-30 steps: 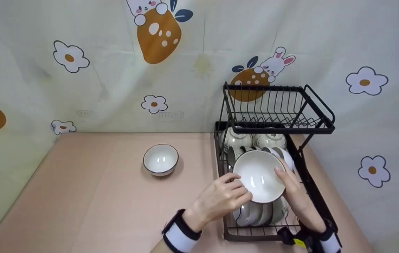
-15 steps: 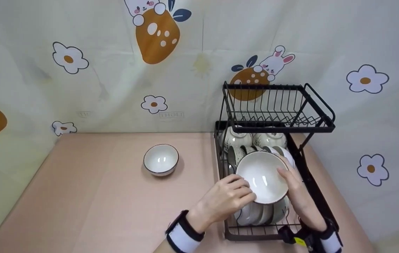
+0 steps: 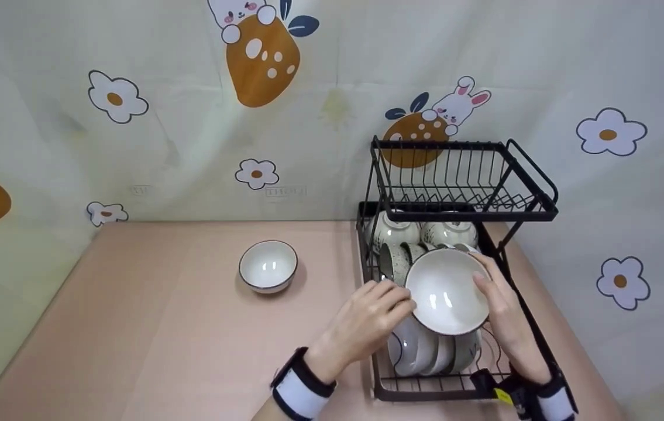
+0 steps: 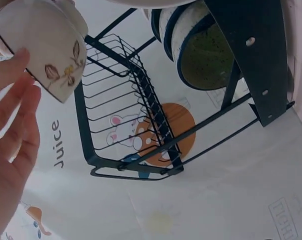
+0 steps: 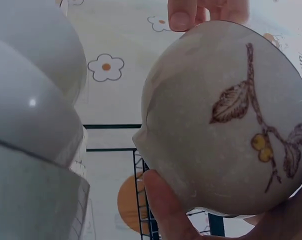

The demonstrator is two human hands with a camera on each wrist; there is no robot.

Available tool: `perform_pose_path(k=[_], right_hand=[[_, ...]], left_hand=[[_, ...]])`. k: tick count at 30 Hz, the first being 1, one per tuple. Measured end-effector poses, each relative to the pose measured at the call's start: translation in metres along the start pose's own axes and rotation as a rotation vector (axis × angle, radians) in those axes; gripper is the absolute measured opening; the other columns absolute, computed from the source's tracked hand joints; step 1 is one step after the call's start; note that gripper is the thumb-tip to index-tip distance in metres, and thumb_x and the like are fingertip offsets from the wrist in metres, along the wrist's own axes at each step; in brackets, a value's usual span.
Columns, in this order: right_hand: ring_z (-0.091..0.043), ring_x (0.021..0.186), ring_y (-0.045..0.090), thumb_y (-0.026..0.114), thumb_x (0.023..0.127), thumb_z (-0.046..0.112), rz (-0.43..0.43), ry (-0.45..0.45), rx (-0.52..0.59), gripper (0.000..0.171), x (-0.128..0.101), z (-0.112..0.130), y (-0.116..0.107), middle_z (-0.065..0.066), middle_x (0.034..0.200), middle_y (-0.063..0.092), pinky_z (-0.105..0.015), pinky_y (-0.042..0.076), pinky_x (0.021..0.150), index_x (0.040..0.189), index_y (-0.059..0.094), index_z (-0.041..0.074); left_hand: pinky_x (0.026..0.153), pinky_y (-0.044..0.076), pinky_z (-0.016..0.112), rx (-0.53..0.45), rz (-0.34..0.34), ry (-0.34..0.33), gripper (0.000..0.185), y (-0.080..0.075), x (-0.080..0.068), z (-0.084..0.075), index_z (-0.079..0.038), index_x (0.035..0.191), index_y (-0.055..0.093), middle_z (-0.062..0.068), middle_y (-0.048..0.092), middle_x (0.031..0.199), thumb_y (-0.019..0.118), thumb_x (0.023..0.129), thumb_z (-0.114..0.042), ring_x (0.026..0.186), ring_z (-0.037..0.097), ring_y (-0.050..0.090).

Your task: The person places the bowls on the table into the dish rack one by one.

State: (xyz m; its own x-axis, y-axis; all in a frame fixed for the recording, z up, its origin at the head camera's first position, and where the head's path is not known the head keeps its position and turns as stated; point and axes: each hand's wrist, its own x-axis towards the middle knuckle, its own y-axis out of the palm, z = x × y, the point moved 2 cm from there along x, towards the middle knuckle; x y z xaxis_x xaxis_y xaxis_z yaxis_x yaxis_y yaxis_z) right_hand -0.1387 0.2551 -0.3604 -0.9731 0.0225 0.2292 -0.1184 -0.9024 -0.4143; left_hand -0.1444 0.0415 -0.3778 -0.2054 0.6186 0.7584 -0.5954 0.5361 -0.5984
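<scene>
In the head view, my right hand point(image 3: 504, 318) holds a white bowl point(image 3: 447, 292) with a dark rim by its right side, thumb inside. The bowl is tilted, its hollow facing me, above the lower rack. My left hand point(image 3: 361, 321) is at its left rim, fingers curled. In the left wrist view, the left thumb and fingertips of that hand point(image 4: 13, 120) pinch the rim of the bowl point(image 4: 46, 40). A brown leaf branch with yellow berries decorates the outside of the bowl point(image 5: 206, 130) in the right wrist view. Right fingers on its underside are mostly hidden.
A black two-tier dish rack point(image 3: 466, 216) stands at the right. Its lower level holds upturned bowls point(image 3: 449, 234) at the back, speckled dishes point(image 3: 393, 261) in the middle and nested bowls point(image 3: 410, 351) in front. Another small bowl point(image 3: 268, 266) sits upright on the pink table point(image 3: 150, 327).
The bowl and my right hand have moved a little to the right over the rack. My left fingers overlap the rim less than before. The bowl on the table stays put.
</scene>
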Motion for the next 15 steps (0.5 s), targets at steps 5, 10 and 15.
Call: perform_pose_path(k=[5, 10, 15], right_hand=[[0.005, 0.108, 0.049, 0.031, 0.1, 0.025, -0.007, 0.013, 0.0, 0.044, 0.002, 0.0, -0.006, -0.014, 0.139, 0.047, -0.037, 0.047, 0.093, 0.14, 0.04, 0.006], [-0.001, 0.113, 0.047, 0.03, 0.1, 0.026, -0.028, 0.022, -0.046, 0.045, 0.002, -0.002, -0.013, -0.015, 0.139, 0.048, -0.044, 0.044, 0.101, 0.139, 0.041, 0.007], [-0.034, 0.125, 0.047, 0.031, 0.101, 0.029, -0.066, 0.028, -0.153, 0.044, 0.002, -0.003, -0.023, -0.02, 0.141, 0.047, -0.066, 0.04, 0.096, 0.139, 0.043, 0.01]], left_hand=[[0.064, 0.046, 0.014, 0.023, 0.055, -0.143, 0.017, 0.001, -0.004, 0.009, -0.014, 0.089, 0.065, -0.004, 0.065, 0.084, 0.068, 0.074, -0.006, 0.076, 0.007, 0.057], [0.055, 0.047, 0.017, 0.034, 0.301, -0.38, 0.01, 0.004, -0.013, 0.016, -0.011, 0.089, 0.064, -0.001, 0.065, 0.079, 0.068, 0.08, -0.013, 0.068, 0.011, 0.058], [0.049, 0.044, 0.024, 0.097, 0.489, -0.535, 0.008, 0.008, -0.024, 0.018, -0.009, 0.08, 0.064, 0.002, 0.064, 0.069, 0.07, 0.075, -0.008, 0.058, 0.015, 0.056]])
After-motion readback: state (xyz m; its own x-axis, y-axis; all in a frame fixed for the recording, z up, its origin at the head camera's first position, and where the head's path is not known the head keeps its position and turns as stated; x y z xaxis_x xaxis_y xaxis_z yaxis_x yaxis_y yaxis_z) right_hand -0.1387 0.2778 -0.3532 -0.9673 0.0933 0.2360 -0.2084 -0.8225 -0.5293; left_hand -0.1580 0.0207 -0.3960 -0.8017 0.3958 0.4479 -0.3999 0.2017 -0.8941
